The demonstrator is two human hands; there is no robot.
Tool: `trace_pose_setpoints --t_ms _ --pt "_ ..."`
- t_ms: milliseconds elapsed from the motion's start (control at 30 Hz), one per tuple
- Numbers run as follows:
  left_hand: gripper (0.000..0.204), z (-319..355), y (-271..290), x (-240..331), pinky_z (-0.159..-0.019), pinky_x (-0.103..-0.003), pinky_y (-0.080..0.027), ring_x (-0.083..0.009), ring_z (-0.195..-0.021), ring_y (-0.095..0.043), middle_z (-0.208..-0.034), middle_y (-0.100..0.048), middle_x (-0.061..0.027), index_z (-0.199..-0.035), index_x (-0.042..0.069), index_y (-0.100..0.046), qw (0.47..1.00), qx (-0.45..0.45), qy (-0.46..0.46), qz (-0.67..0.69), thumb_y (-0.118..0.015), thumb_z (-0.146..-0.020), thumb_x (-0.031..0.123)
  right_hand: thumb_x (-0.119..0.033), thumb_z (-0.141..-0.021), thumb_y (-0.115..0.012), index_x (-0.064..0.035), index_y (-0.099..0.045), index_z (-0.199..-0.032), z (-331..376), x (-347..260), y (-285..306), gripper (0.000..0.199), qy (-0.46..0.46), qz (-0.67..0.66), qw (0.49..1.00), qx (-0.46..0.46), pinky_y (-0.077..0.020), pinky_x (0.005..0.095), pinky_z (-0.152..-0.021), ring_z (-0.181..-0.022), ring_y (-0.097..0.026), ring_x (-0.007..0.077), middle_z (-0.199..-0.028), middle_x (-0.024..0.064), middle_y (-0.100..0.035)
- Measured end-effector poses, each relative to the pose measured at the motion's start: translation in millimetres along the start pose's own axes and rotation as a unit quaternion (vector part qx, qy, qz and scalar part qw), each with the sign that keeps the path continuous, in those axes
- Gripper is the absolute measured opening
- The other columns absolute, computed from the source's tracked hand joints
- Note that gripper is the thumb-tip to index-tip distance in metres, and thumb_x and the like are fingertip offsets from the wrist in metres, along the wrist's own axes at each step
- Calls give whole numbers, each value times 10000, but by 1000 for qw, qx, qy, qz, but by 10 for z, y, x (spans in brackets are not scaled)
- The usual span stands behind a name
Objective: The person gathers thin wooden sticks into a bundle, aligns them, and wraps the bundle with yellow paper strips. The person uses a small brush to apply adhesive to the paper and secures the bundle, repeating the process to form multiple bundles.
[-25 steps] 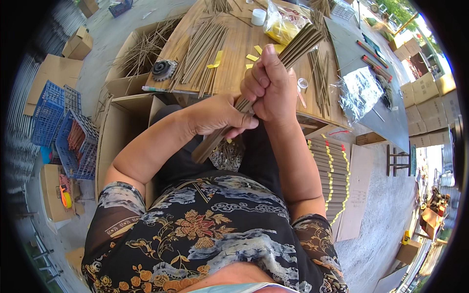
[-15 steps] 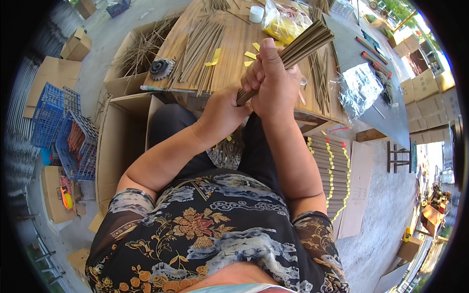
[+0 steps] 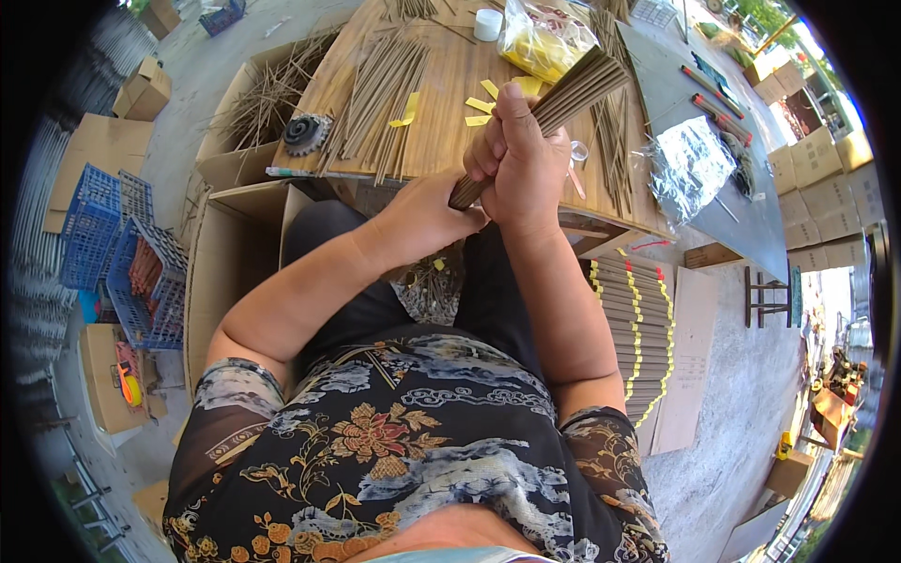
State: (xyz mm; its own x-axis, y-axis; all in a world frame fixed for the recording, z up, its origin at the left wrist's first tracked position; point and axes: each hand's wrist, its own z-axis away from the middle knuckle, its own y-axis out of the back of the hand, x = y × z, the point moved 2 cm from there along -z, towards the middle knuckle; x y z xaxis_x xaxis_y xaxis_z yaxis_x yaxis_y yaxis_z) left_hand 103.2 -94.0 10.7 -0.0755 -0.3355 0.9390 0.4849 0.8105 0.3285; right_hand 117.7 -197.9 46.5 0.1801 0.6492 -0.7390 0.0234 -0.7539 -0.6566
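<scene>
A bundle of thin brown incense sticks (image 3: 580, 92) slants up to the right above the near edge of the wooden table. My right hand (image 3: 522, 158) is closed round its middle, thumb pointing up along it. At the bundle's lower end, my left hand (image 3: 427, 211) is closed against the sticks; its fingertips are partly hidden. The upper ends spread slightly. Behind my hands, short yellow paper strips (image 3: 481, 105) lie on the table, and a small roll of clear tape (image 3: 579, 151) sits by my right wrist.
Loose sticks (image 3: 380, 103) cover the left of the table (image 3: 450, 70), beside a dark toothed wheel (image 3: 305, 134). A yellow-filled plastic bag (image 3: 544, 42) and a white tub (image 3: 488, 25) stand farther back. Yellow-banded bundles (image 3: 633, 328) are at lower right; an open carton (image 3: 235, 272) is at left.
Both hands have shifted slightly left with the bundle. Its upper ends look more spread and turned, and the upper tip is a little lower.
</scene>
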Motion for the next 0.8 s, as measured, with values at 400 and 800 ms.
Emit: trace_pose_setpoints --t_ms 400,800 --pt "161 -79 -47 -24 -618 -337 -453 -243 -683 -605 -740 -596 -159 -842 -17 -533 996 -28 25 77 -587 -737 92 -198 -854 -551 -70 -455 -748 -118 15 14 191 -49 13 999 -2 -335 250 -382 -402 -358 92 -499 -10 -361" --pt "262 -120 104 -173 -648 -343 -452 -270 -729 -590 -784 -597 -154 -906 -14 -527 996 64 -63 -27 -644 -724 134 -213 -878 -506 -111 -401 -659 -192 92 -40 263 -44 -33 998 9 -266 230 -331 -353 -275 74 -468 -31 -297"
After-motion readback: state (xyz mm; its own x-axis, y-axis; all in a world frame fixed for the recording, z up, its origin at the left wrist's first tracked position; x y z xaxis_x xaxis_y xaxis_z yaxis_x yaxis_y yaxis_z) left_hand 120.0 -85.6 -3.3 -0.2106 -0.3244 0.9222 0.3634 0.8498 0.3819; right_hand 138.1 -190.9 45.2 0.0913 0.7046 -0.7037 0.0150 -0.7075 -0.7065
